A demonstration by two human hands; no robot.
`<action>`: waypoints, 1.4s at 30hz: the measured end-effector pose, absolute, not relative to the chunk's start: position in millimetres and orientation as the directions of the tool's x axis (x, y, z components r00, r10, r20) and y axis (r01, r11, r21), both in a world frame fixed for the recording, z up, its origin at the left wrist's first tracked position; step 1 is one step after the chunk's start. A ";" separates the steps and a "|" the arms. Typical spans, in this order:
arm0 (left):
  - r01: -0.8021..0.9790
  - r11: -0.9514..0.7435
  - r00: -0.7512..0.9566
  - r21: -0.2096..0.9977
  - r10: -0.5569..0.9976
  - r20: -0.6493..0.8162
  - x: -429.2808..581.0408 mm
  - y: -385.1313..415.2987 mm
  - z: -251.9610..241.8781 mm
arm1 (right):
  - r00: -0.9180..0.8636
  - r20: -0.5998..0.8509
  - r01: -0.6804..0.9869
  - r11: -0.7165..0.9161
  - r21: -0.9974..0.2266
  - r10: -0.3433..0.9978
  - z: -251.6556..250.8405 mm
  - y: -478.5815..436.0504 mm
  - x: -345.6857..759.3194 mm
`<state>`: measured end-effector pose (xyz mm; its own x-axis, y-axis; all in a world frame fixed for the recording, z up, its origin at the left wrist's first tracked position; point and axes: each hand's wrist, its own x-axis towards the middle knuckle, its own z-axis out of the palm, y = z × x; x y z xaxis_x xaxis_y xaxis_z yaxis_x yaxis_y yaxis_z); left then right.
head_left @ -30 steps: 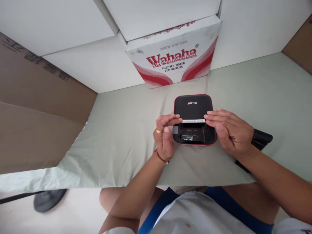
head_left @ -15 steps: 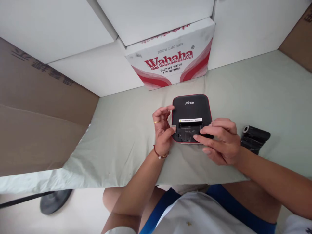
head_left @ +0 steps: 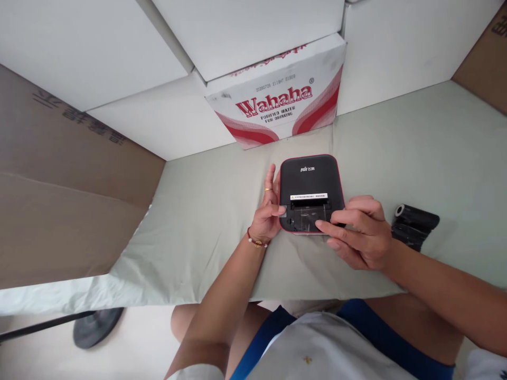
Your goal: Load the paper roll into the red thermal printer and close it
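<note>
A black label printer (head_left: 311, 182) with a red rim lies flat before me on the cloth. Its front part shows a recessed slot with dark, shiny film (head_left: 307, 215) in it. My left hand (head_left: 269, 214) holds the printer's left side, its thumb on a small grey tab (head_left: 282, 211) and its fingers stretched along the edge. My right hand (head_left: 362, 232) is over the front right corner, its index fingertip on the film. The thumb stays apart and the other fingers are bent. Part of that corner is hidden under them.
A black film roll (head_left: 415, 219) lies on the green cloth (head_left: 206, 221) right of my right hand. Behind the printer stands a Wahaha water carton (head_left: 277, 111) against white boxes (head_left: 245, 31). A brown cardboard box (head_left: 59, 200) stands left.
My left hand's fingers have straightened and slid down along the printer's side, thumb still on the grey tab. My right middle finger has drawn back from the slot; the index finger stays.
</note>
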<state>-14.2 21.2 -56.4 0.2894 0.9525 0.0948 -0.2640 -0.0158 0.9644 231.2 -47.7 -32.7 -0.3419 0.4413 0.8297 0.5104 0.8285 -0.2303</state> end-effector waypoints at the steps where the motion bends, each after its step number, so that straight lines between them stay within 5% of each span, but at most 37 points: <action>1: -0.276 -0.008 0.289 0.961 0.953 0.091 -14.4 22.0 -57.4 | -0.338 0.831 0.511 0.828 -0.232 0.441 -32.5 -47.3 231.0; 9: -0.484 0.059 0.321 0.873 0.940 0.114 -10.8 22.3 -70.6 | -0.416 0.816 0.461 0.867 -0.191 0.401 -16.2 -43.2 231.2; 13: -0.495 0.042 0.340 0.868 0.929 0.149 -9.6 24.4 -76.3 | -0.489 0.559 0.477 0.742 -0.471 0.670 26.2 -34.1 233.4; 15: -0.504 0.040 0.337 0.863 0.929 0.154 -10.0 26.7 -78.5 | -0.497 0.356 0.599 0.610 -0.519 0.791 49.3 -22.2 228.9; 19: -0.532 0.059 0.345 0.845 0.926 0.152 -11.2 31.3 -81.3 | -0.390 -0.019 0.906 0.380 -0.186 0.921 74.1 10.1 201.9; 22: -0.542 0.083 0.353 0.836 0.925 0.137 -11.8 34.7 -83.0 | -0.263 -0.175 0.964 0.264 -0.016 0.949 69.8 29.6 177.5; 42: -0.492 0.040 0.358 0.870 0.920 0.160 -8.0 38.0 -83.6 | -0.126 -0.123 0.992 0.127 -0.001 0.984 60.4 11.5 181.1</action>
